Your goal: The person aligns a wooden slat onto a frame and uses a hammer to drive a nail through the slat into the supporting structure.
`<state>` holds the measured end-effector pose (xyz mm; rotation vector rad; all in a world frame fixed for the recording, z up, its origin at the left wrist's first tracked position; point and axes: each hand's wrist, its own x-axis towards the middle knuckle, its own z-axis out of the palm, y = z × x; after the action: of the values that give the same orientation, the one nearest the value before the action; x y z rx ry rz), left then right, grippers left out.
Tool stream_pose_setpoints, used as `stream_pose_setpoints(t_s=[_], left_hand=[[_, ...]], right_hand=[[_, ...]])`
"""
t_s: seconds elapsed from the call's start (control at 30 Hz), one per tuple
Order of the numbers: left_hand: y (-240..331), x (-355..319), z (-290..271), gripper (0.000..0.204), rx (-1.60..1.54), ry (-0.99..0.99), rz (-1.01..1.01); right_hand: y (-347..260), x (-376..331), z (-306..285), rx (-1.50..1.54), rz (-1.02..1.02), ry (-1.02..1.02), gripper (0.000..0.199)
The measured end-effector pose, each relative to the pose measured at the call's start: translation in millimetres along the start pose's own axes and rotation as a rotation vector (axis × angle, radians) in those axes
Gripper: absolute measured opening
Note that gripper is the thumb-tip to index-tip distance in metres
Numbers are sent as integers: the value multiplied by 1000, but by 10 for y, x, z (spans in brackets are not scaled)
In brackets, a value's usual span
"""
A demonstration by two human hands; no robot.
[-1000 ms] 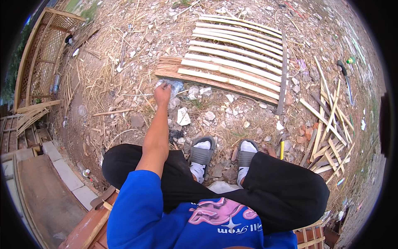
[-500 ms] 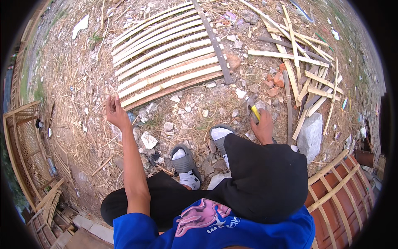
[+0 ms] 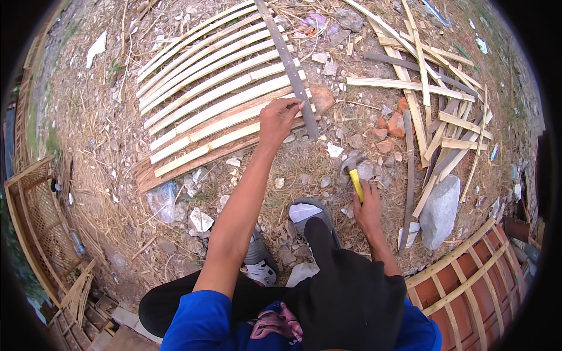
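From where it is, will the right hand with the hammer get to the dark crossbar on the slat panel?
Probably yes. The right hand holds the hammer just short of the crossbar, with only low rubble between, though the left hand rests at that spot.

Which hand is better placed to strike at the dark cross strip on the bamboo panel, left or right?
Probably the right hand: it grips the yellow-handled hammer. The left hand is already on the slatted bamboo panel, fingers at the dark cross strip.
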<state>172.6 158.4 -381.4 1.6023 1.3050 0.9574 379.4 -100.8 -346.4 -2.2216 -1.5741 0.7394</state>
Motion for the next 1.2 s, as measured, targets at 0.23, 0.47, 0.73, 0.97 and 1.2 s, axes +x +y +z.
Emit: stream_pose_setpoints(t_s=[0.23,0.47,0.73,0.97,1.2], left_hand=[[-209,19,207,17,-89,53,7],[-150,1,167,14,119,86,139],[-178,0,170,15,65,86,145],[-164,-24,177,12,111,73,108],[-145,-35,141,13,180,17,208]], right_hand=[[-16,70,-137,157,100,-10,36],[-232,246,-261,239,100,40,32],[-371,367,-173,327,78,95,33],[-464,416,-153,343,149,47,36],[-523,553,-114,520,153,77,37]])
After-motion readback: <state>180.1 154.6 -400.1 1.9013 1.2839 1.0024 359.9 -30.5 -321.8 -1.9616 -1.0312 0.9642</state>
